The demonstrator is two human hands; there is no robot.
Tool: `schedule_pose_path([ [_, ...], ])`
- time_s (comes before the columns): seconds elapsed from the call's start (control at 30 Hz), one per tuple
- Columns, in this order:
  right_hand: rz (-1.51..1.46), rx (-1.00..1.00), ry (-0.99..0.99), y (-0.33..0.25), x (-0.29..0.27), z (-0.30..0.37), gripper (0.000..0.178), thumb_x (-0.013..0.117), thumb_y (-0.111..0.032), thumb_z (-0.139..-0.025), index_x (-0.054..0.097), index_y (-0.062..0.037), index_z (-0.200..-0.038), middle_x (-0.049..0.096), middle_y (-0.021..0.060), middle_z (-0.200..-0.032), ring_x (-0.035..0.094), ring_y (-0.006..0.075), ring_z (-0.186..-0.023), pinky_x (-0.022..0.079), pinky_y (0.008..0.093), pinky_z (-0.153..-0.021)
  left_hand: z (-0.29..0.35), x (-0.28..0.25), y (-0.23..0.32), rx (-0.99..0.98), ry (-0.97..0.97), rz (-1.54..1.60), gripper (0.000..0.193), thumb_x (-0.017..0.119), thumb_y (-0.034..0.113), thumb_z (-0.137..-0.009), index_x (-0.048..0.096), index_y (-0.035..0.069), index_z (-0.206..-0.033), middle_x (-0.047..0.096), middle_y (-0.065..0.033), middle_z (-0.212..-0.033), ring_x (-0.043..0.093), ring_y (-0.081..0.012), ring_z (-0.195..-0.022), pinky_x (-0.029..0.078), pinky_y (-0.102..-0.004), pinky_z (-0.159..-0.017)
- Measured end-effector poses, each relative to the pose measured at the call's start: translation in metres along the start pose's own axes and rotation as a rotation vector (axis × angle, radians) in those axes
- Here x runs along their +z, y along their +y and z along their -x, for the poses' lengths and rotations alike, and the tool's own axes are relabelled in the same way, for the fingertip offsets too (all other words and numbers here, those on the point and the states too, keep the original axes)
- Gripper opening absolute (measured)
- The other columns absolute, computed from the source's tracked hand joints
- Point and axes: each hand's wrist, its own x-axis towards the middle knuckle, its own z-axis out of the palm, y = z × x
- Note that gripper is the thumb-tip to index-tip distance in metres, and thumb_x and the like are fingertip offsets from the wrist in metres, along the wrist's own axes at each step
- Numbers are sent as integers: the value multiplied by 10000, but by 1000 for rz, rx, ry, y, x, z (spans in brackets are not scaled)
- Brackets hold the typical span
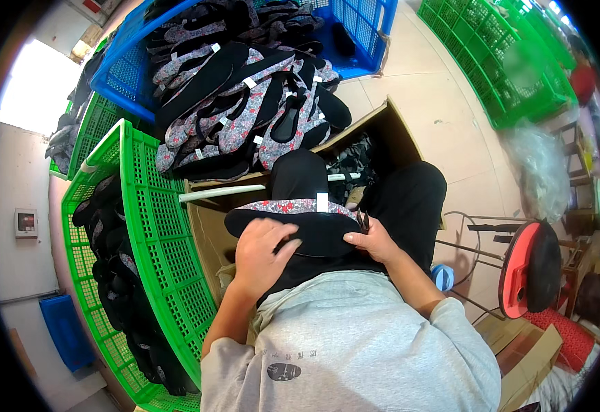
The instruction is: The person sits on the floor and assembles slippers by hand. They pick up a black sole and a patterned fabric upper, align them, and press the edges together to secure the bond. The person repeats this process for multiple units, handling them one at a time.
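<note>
A slipper (322, 235) lies sideways across my lap, its black sole facing me and a strip of floral fabric with a white tag along the far edge. At its right end my right hand (377, 242) is closed, thumb pressed on the sole. The dark pointed tips of small snips (363, 220) stick up from the same hand. My left hand (261, 253) is over the slipper's left part, fingers bent and apart, nothing seen between them. Whether its fingertips touch the sole I cannot tell.
Ahead, similar slippers (245, 103) heap out of a blue crate (365, 41). A green crate (169, 254) of dark slippers stands close on my left. Below my lap is a cardboard box (399, 127). A red-and-black stool (519, 271) stands right; green crates (492, 62) sit far right.
</note>
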Motion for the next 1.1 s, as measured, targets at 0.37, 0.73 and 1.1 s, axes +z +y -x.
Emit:
schedule_pose_path([
  [0.37,30,-80,16,8,-8,1,328,755,-70,-871,634,-27,-1173,654,-29,-1032,579,58,-928,487,240,-865,-62,46,-10,206,-250,-18,98,746,113,-760,736,62,-842,606,-66,-847,573,-267,-854,480,-375,-760],
  [0.73,7,-25,-6,4,-9,-1,361,759,-100,-874,624,-30,-1201,652,-33,-1043,579,64,-931,482,240,-878,-60,62,-22,98,-163,121,68,656,69,-833,604,38,-801,557,-96,-819,539,-310,-820,446,-409,-745],
  [1.1,7,42,28,4,-10,-2,352,770,-141,-874,618,-68,-1184,611,-76,-953,535,29,-821,441,190,-706,-60,58,-32,-69,-148,218,43,629,49,-867,592,28,-867,549,-104,-836,554,-284,-872,447,-378,-784],
])
